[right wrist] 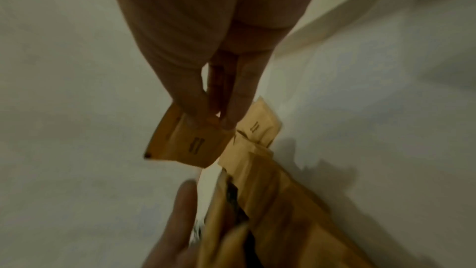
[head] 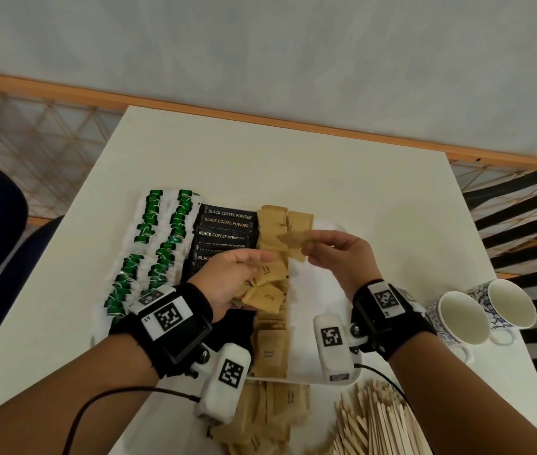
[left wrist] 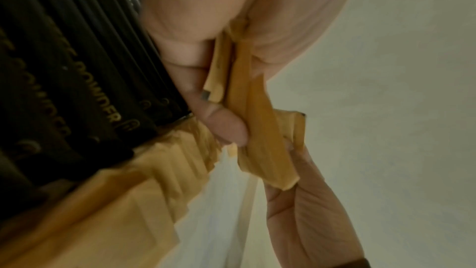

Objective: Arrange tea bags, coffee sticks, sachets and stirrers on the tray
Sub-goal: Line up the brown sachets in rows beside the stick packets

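A white tray [head: 323, 310] on the table holds green-and-white tea bags [head: 148, 247] at left, black coffee sticks [head: 226, 229] beside them, and a column of brown sugar sachets [head: 272, 339]. My left hand [head: 227, 277] grips a fanned bunch of brown sachets [head: 262, 290] above the tray; the left wrist view shows the bunch [left wrist: 247, 97] clamped between thumb and fingers. My right hand [head: 336, 254] pinches a single brown sachet [head: 295, 238] by its edge, held over the tray's far end; the right wrist view shows that sachet [right wrist: 188, 142] under the fingertips.
Loose brown sachets [head: 270, 412] and a heap of wooden stirrers [head: 375, 421] lie on the table in front of the tray. Two white-and-blue mugs [head: 480, 316] stand at the right. A dark slatted chair [head: 529, 224] is beyond the table's right edge.
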A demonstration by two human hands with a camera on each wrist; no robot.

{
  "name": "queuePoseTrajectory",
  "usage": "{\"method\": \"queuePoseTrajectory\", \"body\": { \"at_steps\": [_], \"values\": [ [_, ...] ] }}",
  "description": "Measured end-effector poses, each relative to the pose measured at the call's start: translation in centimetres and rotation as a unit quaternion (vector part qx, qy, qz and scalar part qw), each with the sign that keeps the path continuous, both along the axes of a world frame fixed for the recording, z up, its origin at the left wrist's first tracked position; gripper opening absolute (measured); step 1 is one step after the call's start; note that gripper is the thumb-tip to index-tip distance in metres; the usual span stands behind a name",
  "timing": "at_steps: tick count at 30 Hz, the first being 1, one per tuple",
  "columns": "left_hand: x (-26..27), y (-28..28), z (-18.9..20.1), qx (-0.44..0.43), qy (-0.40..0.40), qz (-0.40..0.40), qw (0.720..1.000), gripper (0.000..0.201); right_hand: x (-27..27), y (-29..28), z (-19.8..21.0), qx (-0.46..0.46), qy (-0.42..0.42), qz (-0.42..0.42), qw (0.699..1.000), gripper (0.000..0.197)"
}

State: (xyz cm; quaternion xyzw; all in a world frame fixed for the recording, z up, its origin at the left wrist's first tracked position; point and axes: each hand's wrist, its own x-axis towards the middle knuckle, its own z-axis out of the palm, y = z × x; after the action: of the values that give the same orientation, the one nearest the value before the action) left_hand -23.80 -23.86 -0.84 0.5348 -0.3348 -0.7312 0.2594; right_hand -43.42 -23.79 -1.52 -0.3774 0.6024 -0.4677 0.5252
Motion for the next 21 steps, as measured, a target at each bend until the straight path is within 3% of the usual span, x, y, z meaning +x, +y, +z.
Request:
{"method": "queuePoseTrajectory", "body": {
  "at_steps": [5,7,11,16,21],
  "values": [
    [-0.5,0.1,0.9,0.050,0.058,0.042,0.996,0.026,1.6,1.0,-0.1,-0.083,0.107,0.099,0.986,0.032],
    [-0.5,0.2,0.9,0.066,0.081,0.065,0.992,0.021,1.8,1.3,-0.3,-0.082,0.097,0.102,0.987,0.037],
    [-0.3,0.3,0.6,0.061,0.105,0.069,0.990,0.033,1.9,1.3,-0.2,-0.087,0.088,0.106,0.987,0.031],
    [-0.6,0.3,0.3,0.027,0.069,0.065,0.995,0.012,2.0,1.4,-0.1,-0.080,0.117,0.132,0.981,0.043],
    [-0.8,0.2,0.0,-0.001,0.047,0.028,0.999,0.011,1.8,1.1,0.4,-0.039,0.009,0.065,0.997,0.028]
  ]
}}
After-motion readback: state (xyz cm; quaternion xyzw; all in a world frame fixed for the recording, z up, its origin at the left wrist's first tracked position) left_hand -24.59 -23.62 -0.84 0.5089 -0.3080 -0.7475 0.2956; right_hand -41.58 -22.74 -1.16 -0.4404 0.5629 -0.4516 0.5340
